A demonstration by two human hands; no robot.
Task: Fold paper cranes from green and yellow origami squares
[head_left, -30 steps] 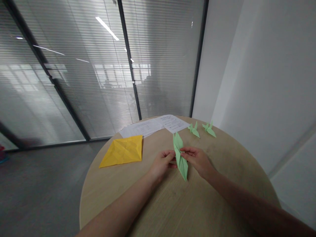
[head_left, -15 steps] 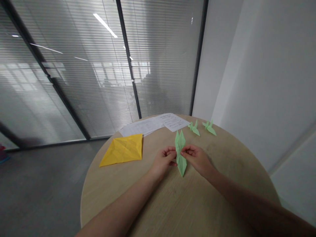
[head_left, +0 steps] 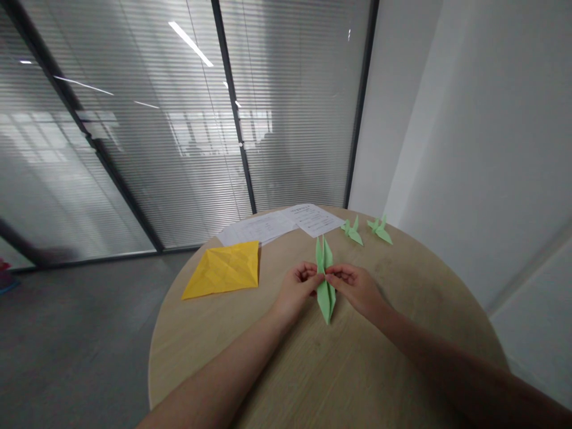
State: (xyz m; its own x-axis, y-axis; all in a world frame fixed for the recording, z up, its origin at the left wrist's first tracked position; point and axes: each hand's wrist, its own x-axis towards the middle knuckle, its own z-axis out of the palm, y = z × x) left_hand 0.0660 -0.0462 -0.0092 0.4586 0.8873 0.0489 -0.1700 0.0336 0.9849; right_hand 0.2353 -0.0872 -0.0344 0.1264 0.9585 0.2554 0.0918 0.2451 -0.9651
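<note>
A light green folded origami paper (head_left: 326, 296), long and narrow with two points at its far end and one at its near end, is held over the table. My left hand (head_left: 298, 286) pinches its left edge near the middle, thumb on top. My right hand (head_left: 352, 282) grips the opposite edge at the same height, the thumb and fingertips close to the left thumb. A lengthwise fold runs between the two sides of the paper. Fingertips behind the paper are hidden.
Two finished green paper cranes (head_left: 353, 231) sit at the far right of the round wooden table (head_left: 286, 369). Left of my hands lies a creased yellow paper (head_left: 226, 271). Printed white sheets (head_left: 263, 227) rest along the far edge, before a glass partition (head_left: 295, 119).
The green paper's sides have folded closer together along its length, and it looks narrower. My left thumb has moved right onto its middle.
</note>
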